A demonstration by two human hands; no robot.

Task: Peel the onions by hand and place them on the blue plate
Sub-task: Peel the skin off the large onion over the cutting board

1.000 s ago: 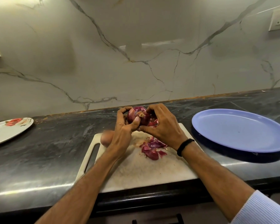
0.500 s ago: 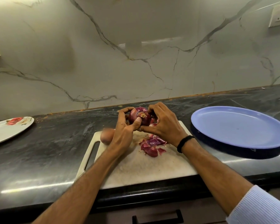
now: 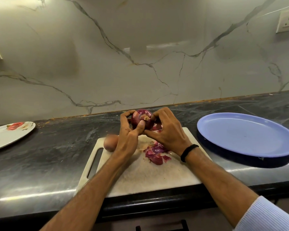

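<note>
Head view: both hands are raised just above the far edge of a board (image 3: 140, 177) that lies at the tabletop's (image 3: 48, 155) near edge. Between them they hold a red onion (image 3: 141, 116), its root end facing the camera. The left hand (image 3: 128, 135) wraps the onion from the left, with its thumb pressed on the skin just below the root. The right hand (image 3: 167, 130) closes on the onion's right side, fingers curled over the top and thumb reaching under it. Whether they pinch loose skin I cannot tell. A black band (image 3: 188, 151) circles the right wrist.

On the board, under the right wrist, lies a heap of purple peels (image 3: 155, 153). A second onion (image 3: 111, 142), pale brown, rests at the board's far left corner, partly hidden by the left hand.

The blue plate (image 3: 240, 135) sits on the tabletop just right of the board, with nothing on it. A white plate (image 3: 7, 135) with a red print lies at the tabletop's left edge, well apart from the board.
</note>
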